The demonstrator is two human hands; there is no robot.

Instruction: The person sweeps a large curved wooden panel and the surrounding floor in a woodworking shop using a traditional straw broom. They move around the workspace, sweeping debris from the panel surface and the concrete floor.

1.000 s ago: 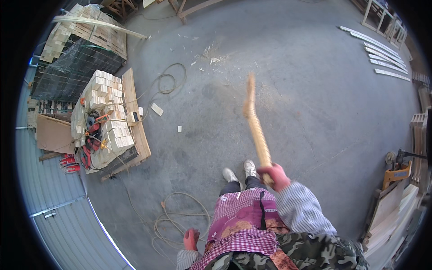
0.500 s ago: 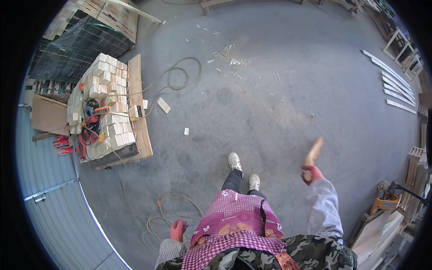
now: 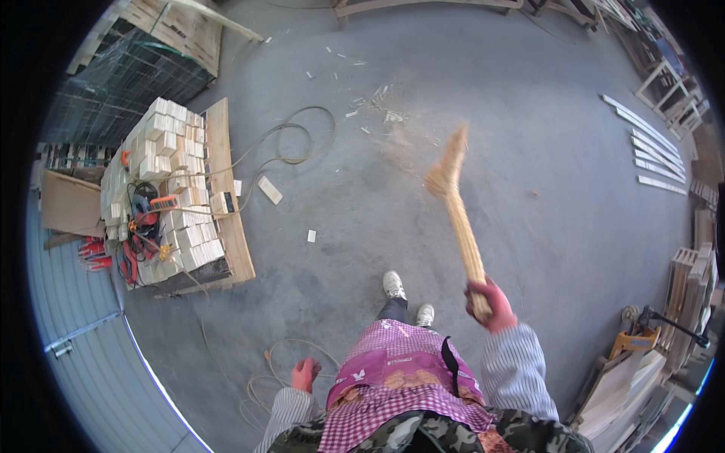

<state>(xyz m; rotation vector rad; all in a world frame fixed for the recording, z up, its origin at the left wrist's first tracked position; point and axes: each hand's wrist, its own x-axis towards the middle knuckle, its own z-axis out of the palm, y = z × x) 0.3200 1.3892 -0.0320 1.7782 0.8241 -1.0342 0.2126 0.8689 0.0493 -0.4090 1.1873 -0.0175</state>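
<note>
My right hand (image 3: 492,303), in a reddish glove, is wrapped round the lower end of the handle of a straw hand broom (image 3: 462,226). The broom slants up and away from me, its bristle end blurred by motion over the floor near a scatter of wood scraps (image 3: 391,113) and sawdust. Low on the left, beside my apron, my left hand (image 3: 305,374) hangs in a pink-red glove. Its fingers are curled in, and nothing shows in them. A coiled hose or cord lies on the floor behind it.
To the left a pallet holds stacked wood blocks (image 3: 162,162) with power tools and cords on top. A looped hose (image 3: 306,155) and loose wood pieces lie on the floor. White strips (image 3: 658,155) lie far right; boards (image 3: 623,389) lean at the near right.
My right hand has moved left, bringing the broom from a foreshortened position at the right to a long reach toward the scraps. My left hand has shifted slightly up. The view has tilted a little.
</note>
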